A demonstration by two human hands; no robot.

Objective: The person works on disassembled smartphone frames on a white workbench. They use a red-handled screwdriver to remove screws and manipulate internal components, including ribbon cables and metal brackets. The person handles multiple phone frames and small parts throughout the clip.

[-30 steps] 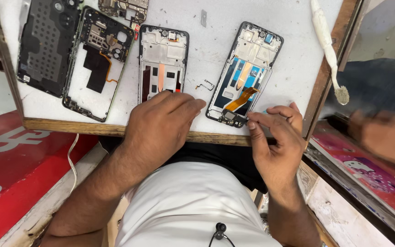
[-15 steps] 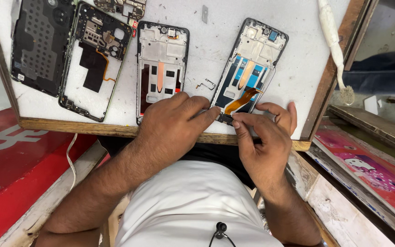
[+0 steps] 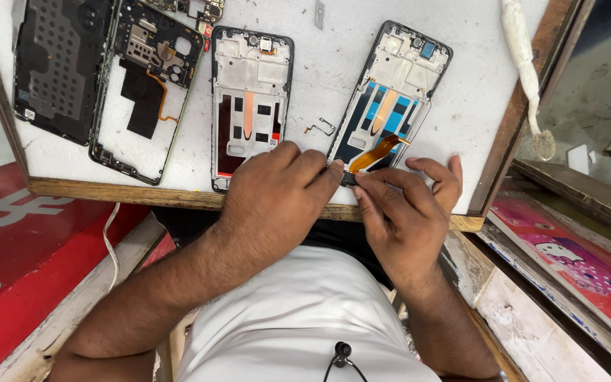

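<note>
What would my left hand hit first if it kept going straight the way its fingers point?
Probably the left hand would meet the orange flex ribbon at the near end of the black-rimmed phone frame with blue parts. Its fingertips point right and slightly away, already at that frame's bottom edge beside the right hand. Depth is unclear.

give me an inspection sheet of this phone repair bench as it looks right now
surface: white board with a wooden rim, marked and scuffed.
job's things: open phone frame with blue patches and an orange flex strip, lying tilted on the board; both hands meet at its near end.
clutter: silver-white middle frame; frame with a black patch; black perforated back panel; small bent metal part; white brush-like tool by the right rim.
grippers: left hand and right hand pinch at the flex strip's end; what they grip is hidden.
cables: white cord below the board.
surroundings: red panel; pink printed sheet.
</note>
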